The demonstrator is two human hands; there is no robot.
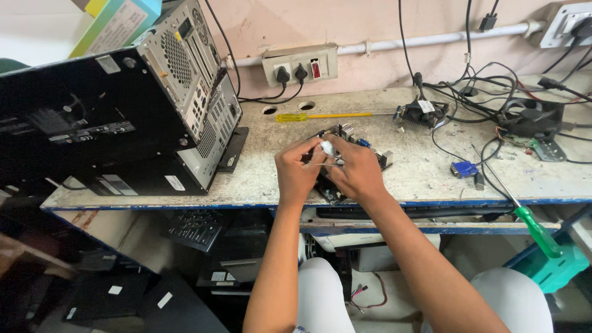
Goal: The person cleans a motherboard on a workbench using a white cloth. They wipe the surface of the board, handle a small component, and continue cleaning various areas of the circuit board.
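A dark circuit board (354, 140) with metal ports lies near the front edge of a worn white workbench (407, 176). Both my hands rest over it. My left hand (298, 172) and my right hand (356, 169) meet above the board, pinching a small white object (327, 147) and a thin metal piece between the fingertips. Most of the board is hidden under my hands.
A black desktop computer case (117, 117) lies at the left. A yellow-handled screwdriver (320, 116) lies behind the board, a green-handled one (524, 216) overhangs the right edge. A heatsink fan (422, 114), a black fan (530, 117), tangled cables and a blue connector (462, 168) sit at right.
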